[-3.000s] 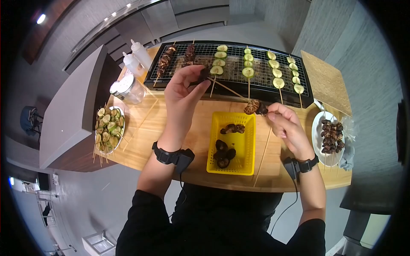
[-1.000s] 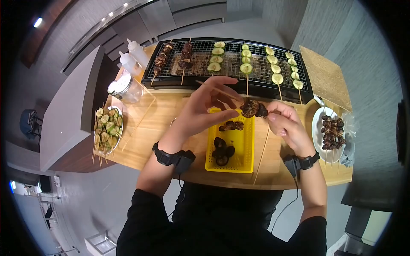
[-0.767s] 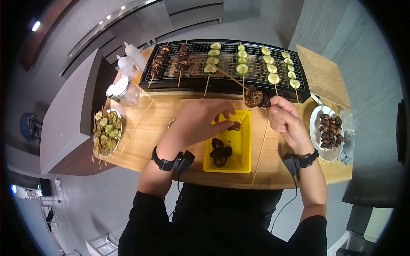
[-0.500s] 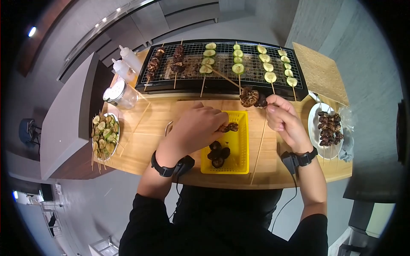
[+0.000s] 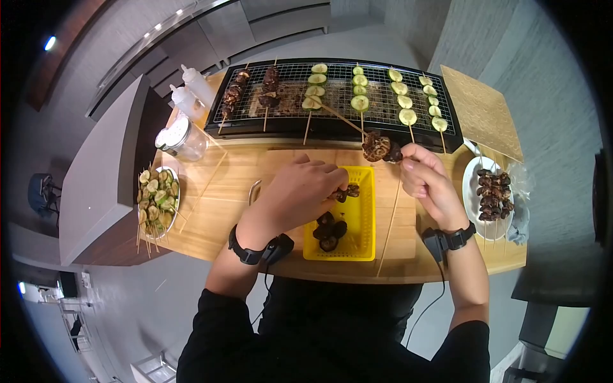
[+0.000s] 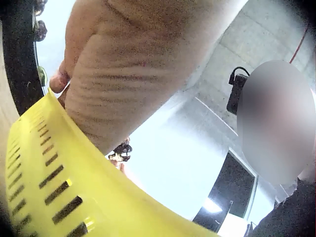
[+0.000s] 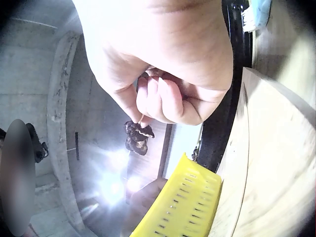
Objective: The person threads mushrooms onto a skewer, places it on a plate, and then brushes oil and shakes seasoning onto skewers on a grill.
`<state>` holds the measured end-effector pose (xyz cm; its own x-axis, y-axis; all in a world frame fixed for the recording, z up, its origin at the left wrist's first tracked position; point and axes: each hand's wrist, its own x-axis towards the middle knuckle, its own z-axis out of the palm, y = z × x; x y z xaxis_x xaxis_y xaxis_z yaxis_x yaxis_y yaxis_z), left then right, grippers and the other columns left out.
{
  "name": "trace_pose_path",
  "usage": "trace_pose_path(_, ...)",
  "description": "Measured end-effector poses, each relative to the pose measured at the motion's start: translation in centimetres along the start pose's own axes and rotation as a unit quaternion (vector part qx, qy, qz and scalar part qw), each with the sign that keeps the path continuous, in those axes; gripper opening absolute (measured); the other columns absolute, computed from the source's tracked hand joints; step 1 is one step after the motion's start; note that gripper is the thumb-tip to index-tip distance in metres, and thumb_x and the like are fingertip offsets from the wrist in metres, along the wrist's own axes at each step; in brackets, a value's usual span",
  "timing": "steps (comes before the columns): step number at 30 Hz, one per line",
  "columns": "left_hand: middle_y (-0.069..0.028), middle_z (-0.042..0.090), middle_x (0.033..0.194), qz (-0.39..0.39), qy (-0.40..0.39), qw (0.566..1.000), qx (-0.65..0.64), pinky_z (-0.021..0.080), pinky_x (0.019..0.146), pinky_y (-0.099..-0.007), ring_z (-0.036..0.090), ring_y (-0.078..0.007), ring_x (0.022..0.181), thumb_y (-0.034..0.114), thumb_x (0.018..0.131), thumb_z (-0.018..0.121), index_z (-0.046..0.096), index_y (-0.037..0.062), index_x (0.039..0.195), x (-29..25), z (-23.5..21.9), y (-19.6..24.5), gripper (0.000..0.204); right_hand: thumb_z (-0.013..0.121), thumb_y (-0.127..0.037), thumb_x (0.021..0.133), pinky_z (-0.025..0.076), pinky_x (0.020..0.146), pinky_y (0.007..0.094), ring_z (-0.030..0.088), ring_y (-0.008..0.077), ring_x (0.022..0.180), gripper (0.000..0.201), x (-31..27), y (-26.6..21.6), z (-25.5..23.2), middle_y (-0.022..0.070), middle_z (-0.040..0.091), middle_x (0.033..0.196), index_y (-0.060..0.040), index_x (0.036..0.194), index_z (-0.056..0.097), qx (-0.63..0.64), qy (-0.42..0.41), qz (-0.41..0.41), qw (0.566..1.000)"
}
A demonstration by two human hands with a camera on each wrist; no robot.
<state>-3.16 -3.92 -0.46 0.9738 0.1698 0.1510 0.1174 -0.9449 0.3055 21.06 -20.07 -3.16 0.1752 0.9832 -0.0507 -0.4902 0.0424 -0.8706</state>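
While the left hand (image 5: 299,190) overhangs the basket's rim (image 5: 373,214), mushrooms (image 5: 326,231) leave room.

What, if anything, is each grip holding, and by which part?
Right grip: thin tan wooden skewer, held beside its brown mushrooms. Left grip: contact hidden, can't tell.

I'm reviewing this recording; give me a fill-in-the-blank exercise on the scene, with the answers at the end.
1. The left hand is over a ____ basket.
2. The right hand holds a skewer threaded with ____.
3. On the grill, skewers of green-skinned vegetable slices number ____.

Missing words: yellow; mushrooms; four.
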Motion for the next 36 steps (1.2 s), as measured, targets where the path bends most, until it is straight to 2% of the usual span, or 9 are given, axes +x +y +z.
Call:
trace_pose_path(6,-0.005,0.069,0.096,0.008,0.033,0.999,-0.016,0.048,0.088,-0.0374,0.068,-0.0252,0.096,0.014,0.082,0.075,0.064,0.0108,0.104,0.2,0.2,0.0,0.024,0.06,-0.009,0.103,0.021,0.047,0.0197,0.03,0.0001,0.051,0.009,0.0,-0.1,0.0,-0.0109,0.038,0.065,-0.0062,0.111,0.062,-0.001,0.004,0.0,1.0)
trace_pose_path(11,-0.0042,0.07,0.1,0.0,0.141,0.972,-0.188,0.05,0.087,-0.0329,0.069,-0.0192,0.096,0.003,0.085,0.074,0.064,0.009,0.109,0.7,-1.2,0.4,0.027,0.06,-0.009,0.103,0.022,0.047,0.0199,0.03,0.0002,0.051,0.009,0.2,0.0,-0.2,-0.0108,0.038,0.064,-0.0063,0.111,0.062,0.006,-0.002,-0.006,1.0)
trace_pose_path(14,-0.004,0.07,0.104,-0.014,0.191,0.906,-0.377,0.051,0.088,-0.0309,0.069,-0.0152,0.099,-0.002,0.088,0.073,0.062,0.0062,0.113,0.5,-1.2,-0.7,0.028,0.061,-0.009,0.102,0.022,0.047,0.02,0.03,0.0003,0.051,0.008,0.0,-0.1,-0.1,-0.0107,0.038,0.064,-0.0063,0.11,0.062,0.006,0.003,-0.004,1.0)
trace_pose_path(15,-0.0041,0.07,0.105,-0.017,0.208,0.872,-0.444,0.052,0.089,-0.0304,0.068,-0.014,0.1,-0.003,0.089,0.072,0.061,0.0051,0.114,0.5,-1.0,-1.4,0.028,0.061,-0.008,0.102,0.022,0.047,0.0201,0.03,0.0003,0.051,0.008,0.0,0.0,-0.2,-0.0107,0.038,0.064,-0.0063,0.11,0.062,0.007,0.001,-0.005,1.0)
trace_pose_path(16,-0.0058,0.068,0.107,0.012,0.217,0.815,-0.538,0.052,0.088,-0.0314,0.068,-0.0174,0.1,-0.002,0.094,0.068,0.058,0.0036,0.116,0.7,-0.9,-2.0,0.025,0.061,-0.008,0.102,0.022,0.047,0.0201,0.03,0.0003,0.051,0.008,0.1,-0.1,-0.3,-0.0106,0.039,0.064,-0.0063,0.11,0.062,0.008,-0.001,-0.006,1.0)
trace_pose_path(23,-0.006,0.069,0.111,-0.066,0.3,0.648,-0.697,0.054,0.087,-0.0327,0.068,-0.0193,0.101,0.006,0.102,0.058,0.059,0.0045,0.129,0.6,-0.8,-3.9,0.027,0.06,-0.007,0.102,0.022,0.047,0.02,0.031,0.0,0.052,0.009,0.0,-0.2,0.1,-0.0099,0.041,0.066,-0.0059,0.111,0.063,-0.01,-0.006,-0.008,1.0)
trace_pose_path(26,-0.0049,0.07,0.115,-0.048,0.297,0.605,-0.737,0.053,0.085,-0.0285,0.068,-0.0165,0.102,0.008,0.105,0.057,0.06,0.0038,0.133,0.6,-0.6,-4.6,0.029,0.059,-0.007,0.102,0.021,0.047,0.0199,0.031,-0.0003,0.052,0.009,-0.1,-0.3,0.4,-0.0094,0.044,0.069,-0.0056,0.11,0.063,-0.023,-0.004,-0.002,1.0)
trace_pose_path(29,-0.0051,0.07,0.118,-0.029,0.3,0.588,-0.751,0.053,0.085,-0.0281,0.068,-0.016,0.103,0.01,0.105,0.056,0.06,0.0042,0.134,0.6,-0.3,-4.9,0.03,0.059,-0.007,0.102,0.022,0.048,0.0197,0.031,-0.0007,0.052,0.008,-0.2,-0.4,0.5,-0.009,0.045,0.071,-0.005,0.11,0.063,-0.033,-0.007,0.002,0.999)
trace_pose_path(36,-0.0041,0.071,0.119,-0.027,0.307,0.581,-0.753,0.052,0.086,-0.0278,0.067,-0.0145,0.105,0.01,0.106,0.056,0.06,0.0051,0.135,0.7,-0.4,-5.0,0.03,0.059,-0.007,0.102,0.022,0.048,0.0197,0.031,-0.0008,0.052,0.007,-0.2,-0.4,0.6,-0.0091,0.046,0.071,-0.0042,0.109,0.062,-0.042,-0.012,0.0,0.999)
